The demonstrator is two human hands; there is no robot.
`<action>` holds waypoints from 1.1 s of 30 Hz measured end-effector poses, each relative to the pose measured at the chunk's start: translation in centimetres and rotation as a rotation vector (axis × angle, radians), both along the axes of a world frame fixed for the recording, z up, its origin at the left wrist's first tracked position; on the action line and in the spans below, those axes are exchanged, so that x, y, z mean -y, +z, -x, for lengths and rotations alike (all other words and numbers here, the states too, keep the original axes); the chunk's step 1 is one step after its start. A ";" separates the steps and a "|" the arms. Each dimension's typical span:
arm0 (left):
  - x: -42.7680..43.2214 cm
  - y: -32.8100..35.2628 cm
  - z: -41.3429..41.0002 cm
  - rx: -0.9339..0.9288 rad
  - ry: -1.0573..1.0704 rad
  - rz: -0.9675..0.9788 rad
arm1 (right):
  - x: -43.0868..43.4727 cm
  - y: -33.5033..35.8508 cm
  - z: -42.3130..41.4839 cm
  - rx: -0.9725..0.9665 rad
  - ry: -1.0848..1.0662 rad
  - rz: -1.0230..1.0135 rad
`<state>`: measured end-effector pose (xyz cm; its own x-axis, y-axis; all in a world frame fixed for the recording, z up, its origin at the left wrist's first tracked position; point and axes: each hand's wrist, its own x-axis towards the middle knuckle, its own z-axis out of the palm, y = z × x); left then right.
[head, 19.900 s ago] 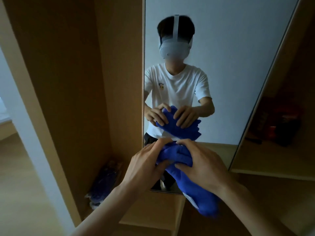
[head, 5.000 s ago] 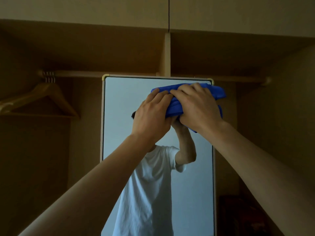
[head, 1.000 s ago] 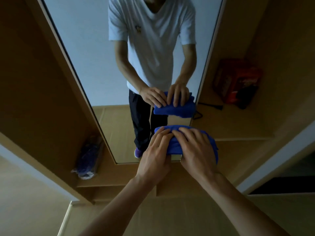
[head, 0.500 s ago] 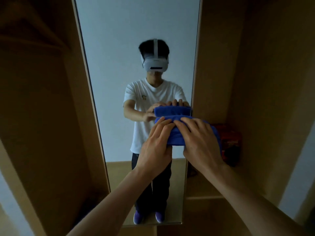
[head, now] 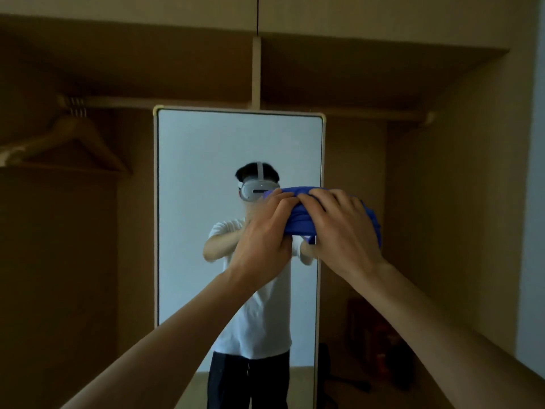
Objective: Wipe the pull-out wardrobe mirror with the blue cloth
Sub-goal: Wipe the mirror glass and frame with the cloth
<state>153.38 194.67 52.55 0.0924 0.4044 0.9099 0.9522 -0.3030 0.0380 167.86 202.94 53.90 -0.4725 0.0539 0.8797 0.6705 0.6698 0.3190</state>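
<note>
Both arms are reaching away from the camera toward the pull-out mirror (head: 206, 172), which is standing upright in the middle of the open wardrobe (head: 442, 172), its pale frame rounded at the top corners. The blue cloth (head: 298, 222) is sitting bunched into a thick wad against the right side of the glass, a little above mid-height, with its right end lapping over the mirror's right frame edge. The left hand (head: 262, 231) is gripping the wad's left end, fingers curling over the top of it, and the right hand (head: 342, 228) is lying just beside it, fingers spreading and bending over the rest of the bundle, so the two hands are holding the cloth between them with fingertips nearly touching. The glass is reflecting the person in a white T-shirt, arms raised to the cloth (the thumbs are hiding behind the fabric, so how they are lying cannot be told). To the far left a wooden hanger (head: 67, 143) is hanging from a rail (head: 124, 102). Low on the right, dim reddish things (head: 380, 343) are sitting in shadow, too dark to identify.
</note>
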 end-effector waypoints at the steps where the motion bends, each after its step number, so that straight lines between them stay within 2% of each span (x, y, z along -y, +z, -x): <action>1: -0.3 1.1 0.1 -0.018 0.003 -0.008 | -0.3 1.0 0.0 -0.010 0.001 -0.016; 17: -4.5 13.0 0.5 -0.065 0.021 -0.095 | -4.0 13.0 1.1 -0.096 -0.043 -0.156; 28: -6.1 13.3 2.9 -0.110 0.105 -0.051 | -5.3 13.2 2.8 -0.076 -0.026 -0.106; 33: -6.3 13.6 2.5 -0.082 0.106 -0.032 | -5.5 13.1 3.0 -0.062 -0.024 -0.020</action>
<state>150.86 200.94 66.11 0.1255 0.3866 0.9137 0.9784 -0.2008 -0.0495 164.84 208.46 67.05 -0.4155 0.0467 0.9084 0.7053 0.6472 0.2893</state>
